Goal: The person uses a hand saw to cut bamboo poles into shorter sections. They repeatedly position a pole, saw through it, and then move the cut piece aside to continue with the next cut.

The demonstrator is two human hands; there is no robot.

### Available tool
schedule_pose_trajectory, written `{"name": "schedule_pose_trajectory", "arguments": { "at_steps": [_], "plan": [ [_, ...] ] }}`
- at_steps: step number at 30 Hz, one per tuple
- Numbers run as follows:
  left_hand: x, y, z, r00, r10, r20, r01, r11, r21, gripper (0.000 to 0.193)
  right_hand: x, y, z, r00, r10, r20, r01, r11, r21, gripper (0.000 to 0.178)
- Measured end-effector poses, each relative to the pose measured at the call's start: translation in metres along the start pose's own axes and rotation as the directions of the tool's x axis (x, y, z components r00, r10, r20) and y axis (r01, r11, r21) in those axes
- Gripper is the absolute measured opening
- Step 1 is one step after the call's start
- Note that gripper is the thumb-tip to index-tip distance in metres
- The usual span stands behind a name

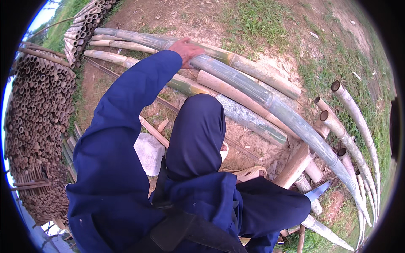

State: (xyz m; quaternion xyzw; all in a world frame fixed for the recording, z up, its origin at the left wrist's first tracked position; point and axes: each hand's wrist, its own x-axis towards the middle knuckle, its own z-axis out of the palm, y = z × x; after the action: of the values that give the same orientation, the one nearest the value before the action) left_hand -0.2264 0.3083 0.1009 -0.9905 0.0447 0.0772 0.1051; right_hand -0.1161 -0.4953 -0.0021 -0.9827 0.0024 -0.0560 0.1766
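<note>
My left hand (185,51) reaches far forward and is closed over the top of a long grey-green bamboo pole (236,78). The pole runs from the upper left down to the lower right, past a thick bamboo piece (293,168) lying crosswise near my foot. Beside my right knee shows the bluish blade of what looks like a handsaw (318,191); its handle is hidden. My right hand does not show. Other bamboo poles lie alongside on the ground, among them a green-and-white mottled one (249,113) and a tan one (211,82).
Several cut bamboo poles (350,105) lie at the right, hollow ends toward me. Large stacks of bamboo (40,97) rise at the left. A whitish block (149,154) sits by my left leg. My sandalled foot (249,173) is on the dirt; grass patches (257,21) lie beyond.
</note>
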Motion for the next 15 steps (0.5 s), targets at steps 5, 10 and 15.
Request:
{"name": "schedule_pose_trajectory", "arguments": {
  "at_steps": [5,10,15],
  "plan": [
    [-0.154,-0.124,0.049,0.625,-0.780,0.017,0.701,0.571,0.427,0.076,-0.011,0.008,-0.001,1.000,-0.017,0.003,0.017,1.000,-0.023,0.046],
    [-0.118,-0.072,0.037,0.680,-0.733,-0.004,0.730,0.677,0.095,0.073,-0.048,0.038,-0.017,1.000,0.015,0.001,-0.015,0.997,-0.075,0.047],
    [-0.059,0.025,0.024,0.893,-0.417,-0.173,0.382,0.902,-0.200,0.067,-0.093,0.068,-0.049,1.000,0.017,-0.020,-0.018,0.998,-0.052,0.048]
  ]
}}
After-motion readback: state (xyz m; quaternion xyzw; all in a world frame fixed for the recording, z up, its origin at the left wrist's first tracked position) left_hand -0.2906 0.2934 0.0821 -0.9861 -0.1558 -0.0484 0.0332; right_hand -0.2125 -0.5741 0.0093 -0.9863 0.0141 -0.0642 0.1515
